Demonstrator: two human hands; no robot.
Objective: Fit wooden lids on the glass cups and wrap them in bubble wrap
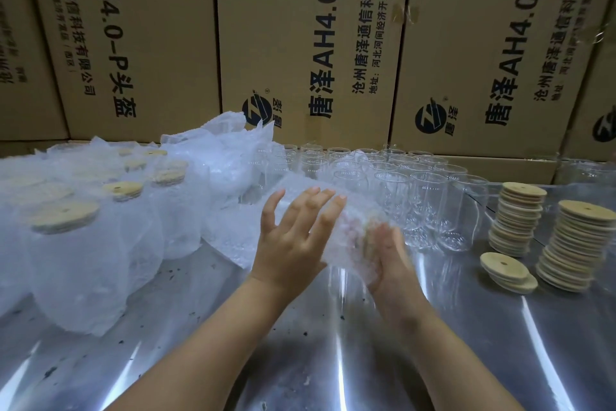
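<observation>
Out in the middle of the tabletop, the cup is rolling up in bubble wrap, left grip open and pressing flat-fingered, right grip flat against the lidded end, and that's light, slippery, breakable glass, best cradled round its padded middle.

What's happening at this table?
A person holds a lidded cup in bubble wrap above the metal table. The left hand lies flat-fingered on the wrap; the right hand, blurred, presses the lid end. Finished wrapped cups stand on the left. Bare glass cups wait behind, and stacks of wooden lids stand on the right.
</observation>
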